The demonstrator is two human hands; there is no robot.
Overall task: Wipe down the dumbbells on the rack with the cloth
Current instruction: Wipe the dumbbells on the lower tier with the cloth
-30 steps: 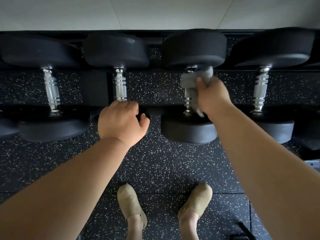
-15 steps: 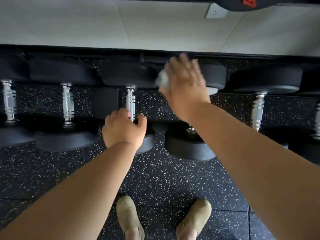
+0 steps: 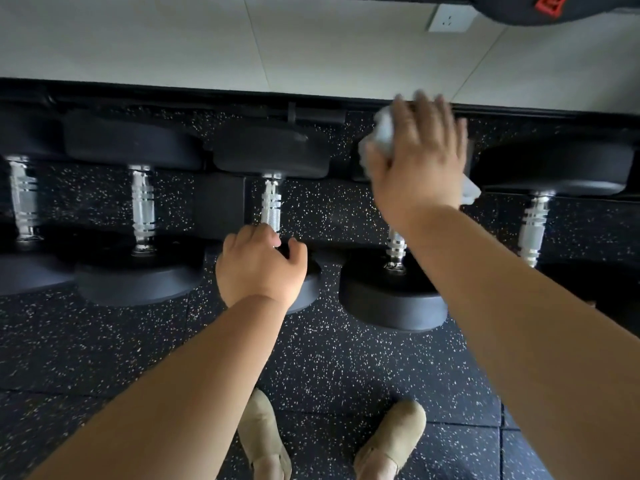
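Item one, right hand (image 3: 420, 161): I see it motion-blurred, fingers straight and spread, palm down on the cloth (image 3: 381, 133), pressing it against the far head of the right-of-centre dumbbell (image 3: 391, 299). The cloth is pale grey and bunched. One wad shows at the thumb side of the hand and a corner pokes out at the little-finger side, while the rest is hidden under the palm. The far head itself is covered, so I can make out only the chrome handle and the black near head of this dumbbell. Item two, left hand (image 3: 259, 268): it rests on the near head of the centre dumbbell (image 3: 271, 206), fingers curled over the head's inner edge at the foot of the handle, thumb held apart on the right. Item three, rack (image 3: 218, 206): black, low, set against the wall (image 3: 207, 39), carrying the dumbbells side by side with handles running front to back. Further dumbbells sit to the left (image 3: 142, 206) and one to the right (image 3: 535, 223), none touched. Item four, surroundings: speckled black rubber floor (image 3: 346, 368), two tan shoes (image 3: 266, 441) at the bottom edge, and a white socket (image 3: 448, 18) high on the wall.
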